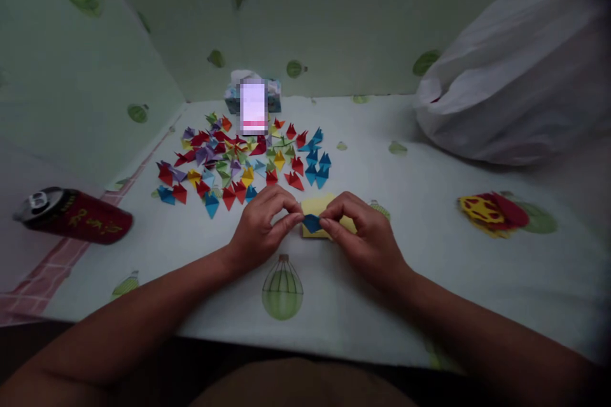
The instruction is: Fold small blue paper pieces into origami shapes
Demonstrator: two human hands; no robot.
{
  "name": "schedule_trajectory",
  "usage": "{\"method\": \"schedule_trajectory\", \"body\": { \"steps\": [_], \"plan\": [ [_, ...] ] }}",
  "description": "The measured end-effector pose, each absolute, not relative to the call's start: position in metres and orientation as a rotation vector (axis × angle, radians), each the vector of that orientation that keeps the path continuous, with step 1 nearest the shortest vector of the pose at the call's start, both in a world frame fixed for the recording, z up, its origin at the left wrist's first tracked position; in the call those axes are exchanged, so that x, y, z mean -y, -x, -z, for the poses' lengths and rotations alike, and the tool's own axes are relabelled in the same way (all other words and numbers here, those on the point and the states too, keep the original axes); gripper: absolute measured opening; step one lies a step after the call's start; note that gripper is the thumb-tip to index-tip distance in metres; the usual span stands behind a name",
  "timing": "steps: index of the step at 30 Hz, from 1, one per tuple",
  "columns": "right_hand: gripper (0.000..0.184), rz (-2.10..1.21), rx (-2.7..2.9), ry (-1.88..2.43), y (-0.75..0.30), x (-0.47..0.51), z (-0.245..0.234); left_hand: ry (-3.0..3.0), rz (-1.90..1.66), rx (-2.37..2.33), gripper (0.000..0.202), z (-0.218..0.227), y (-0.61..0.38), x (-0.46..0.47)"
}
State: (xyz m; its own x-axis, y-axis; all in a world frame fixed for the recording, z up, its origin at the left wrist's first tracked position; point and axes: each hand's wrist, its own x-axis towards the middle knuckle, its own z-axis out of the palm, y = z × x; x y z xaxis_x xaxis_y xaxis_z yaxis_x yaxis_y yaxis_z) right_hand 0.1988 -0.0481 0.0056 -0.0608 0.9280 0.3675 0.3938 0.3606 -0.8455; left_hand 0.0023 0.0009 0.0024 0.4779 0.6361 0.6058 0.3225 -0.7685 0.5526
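Note:
A small folded piece of blue origami paper (312, 223) is pinched between my two hands, above a stack of yellow paper (317, 205) on the table. My left hand (265, 226) grips its left corner with thumb and forefinger. From the other side, my right hand (360, 232) pinches the right corner. Beyond my hands lie several folded paper cranes (228, 198) in red, blue, yellow, green and purple, spread over the left middle of the table. The fingertips cover both ends of the blue paper.
A red drink can (79, 216) stands at the left. A lit phone (253, 105) leans on a tissue box (274, 95) behind the cranes. At the back right sits a large white plastic bag (501, 76). A red and yellow item (494, 211) lies on the patterned tablecloth (214, 305).

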Motion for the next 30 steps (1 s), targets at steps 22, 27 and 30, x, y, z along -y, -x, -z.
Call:
{"method": "schedule_trajectory", "body": {
  "steps": [22,27,30],
  "plan": [
    [0.024,-1.284,1.247,1.272,-0.2,0.043,0.0,-1.786,-1.019,-0.829,0.016,0.001,-0.003,0.0],
    [0.027,-1.375,1.131,1.211,-0.199,0.044,0.004,-1.933,-0.967,-0.697,0.017,0.002,-0.004,-0.002],
    [0.028,-1.391,1.129,1.227,-0.198,0.045,0.002,-1.958,-0.976,-0.698,0.008,0.003,-0.005,-0.002]
  ]
}}
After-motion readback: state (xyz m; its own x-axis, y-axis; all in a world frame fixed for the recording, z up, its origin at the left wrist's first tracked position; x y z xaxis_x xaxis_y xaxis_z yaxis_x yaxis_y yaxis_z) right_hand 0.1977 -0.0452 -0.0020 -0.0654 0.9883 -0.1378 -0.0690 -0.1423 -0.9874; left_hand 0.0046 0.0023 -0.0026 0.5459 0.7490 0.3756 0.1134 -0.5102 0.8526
